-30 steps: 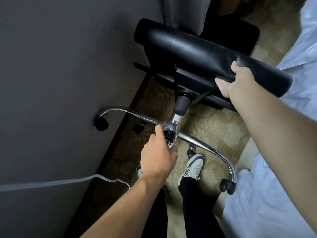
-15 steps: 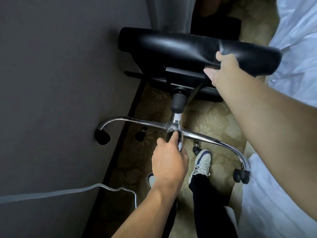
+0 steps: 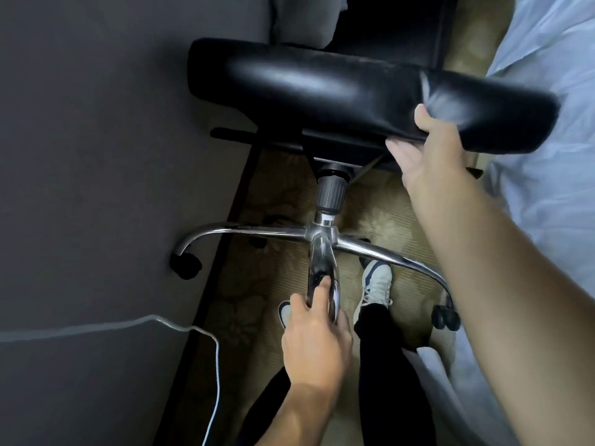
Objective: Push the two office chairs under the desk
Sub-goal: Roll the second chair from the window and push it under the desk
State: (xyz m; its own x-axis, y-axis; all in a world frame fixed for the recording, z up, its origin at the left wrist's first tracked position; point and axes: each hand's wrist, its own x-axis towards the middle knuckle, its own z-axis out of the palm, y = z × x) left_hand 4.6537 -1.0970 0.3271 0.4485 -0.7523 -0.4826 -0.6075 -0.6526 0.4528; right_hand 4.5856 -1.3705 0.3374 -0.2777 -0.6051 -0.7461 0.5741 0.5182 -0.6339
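One black leather office chair lies tipped on its side above the patterned carpet. Its seat (image 3: 322,88) faces away from me at the top of the view. Toward me points the chrome star base (image 3: 257,231), joined to the seat by a grey gas column (image 3: 330,194). My left hand (image 3: 315,346) is closed around the base leg that points at me. My right hand (image 3: 431,156) grips the seat's lower right edge, thumb on the leather. A dark piece of furniture (image 3: 392,24) stands behind the seat; I cannot tell whether it is the second chair.
A flat grey panel (image 3: 96,156) fills the left side, with a white cable (image 3: 128,323) running across it and down. One caster (image 3: 186,265) touches that panel. White bedding (image 3: 547,156) crowds the right side. My shoe (image 3: 376,284) stands under the base.
My left hand has slid from the base's hub down along the leg toward me. The seat has swung from slanted to nearly level in the view, with my right hand still on its edge.
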